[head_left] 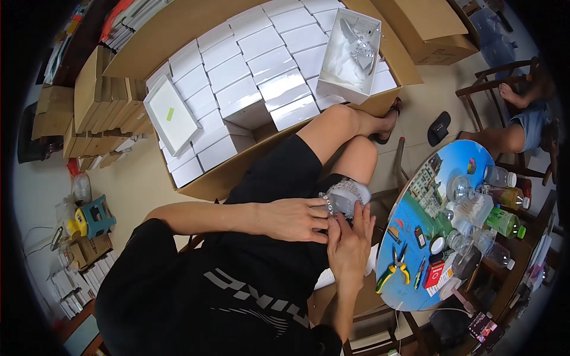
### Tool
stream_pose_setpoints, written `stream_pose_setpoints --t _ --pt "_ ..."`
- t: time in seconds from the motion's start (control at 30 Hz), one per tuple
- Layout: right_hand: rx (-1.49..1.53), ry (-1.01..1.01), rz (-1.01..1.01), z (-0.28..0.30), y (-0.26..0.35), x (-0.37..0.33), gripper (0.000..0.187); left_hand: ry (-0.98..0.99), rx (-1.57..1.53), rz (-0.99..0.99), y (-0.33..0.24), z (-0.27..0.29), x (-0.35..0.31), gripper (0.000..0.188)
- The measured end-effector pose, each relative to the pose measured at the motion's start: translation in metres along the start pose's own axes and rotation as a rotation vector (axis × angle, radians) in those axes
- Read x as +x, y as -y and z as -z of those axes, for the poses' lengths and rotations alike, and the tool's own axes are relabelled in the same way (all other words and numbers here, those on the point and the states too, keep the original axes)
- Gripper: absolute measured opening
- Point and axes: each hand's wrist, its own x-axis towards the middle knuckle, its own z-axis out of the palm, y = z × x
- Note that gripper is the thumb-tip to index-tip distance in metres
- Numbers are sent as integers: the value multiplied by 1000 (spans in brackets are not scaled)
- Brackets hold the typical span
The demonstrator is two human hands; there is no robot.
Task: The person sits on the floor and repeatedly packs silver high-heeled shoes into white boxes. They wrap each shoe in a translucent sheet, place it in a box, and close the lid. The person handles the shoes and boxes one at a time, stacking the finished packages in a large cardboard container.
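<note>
On my lap, both hands are closed on a clear, glittery ornament (349, 191) edged with a strand of clear beads. My left hand (292, 221) comes in from the left, its fingertips pressed to the beaded side. From below, my right hand (350, 244) grips the ornament with thumb and fingers. The fingers hide its lower part, so its full shape cannot be made out. Beyond my knees, an uncovered white box (326, 90) holds another clear, sparkling piece (362, 50) on white padding. A white lid (159, 123) with a green sticker lies to its left.
A large carton (228, 172) packed with white boxes stands before me, with one gap near its front. Right of me, a round table (389, 246) bears pliers (395, 272), bottles (506, 221) and a red pack (434, 274). Another person's leg (499, 141) shows at far right.
</note>
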Motion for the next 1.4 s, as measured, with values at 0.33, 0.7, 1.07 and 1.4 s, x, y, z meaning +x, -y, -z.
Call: stream_pose_setpoints --t 0.33,0.7,1.07,1.4 --pt "341 -168 56 8 6 0 13 -467 17 102 16 -12 -25 31" --pt "730 38 -247 -14 -4 6 15 -152 -1250 872 28 -44 -28 49" --pt "625 12 -323 -47 -3 11 16 -499 -979 1001 20 -77 -16 44" --pt "574 -130 -418 -33 -39 -29 25 -725 -1176 1125 15 -39 -36 21"
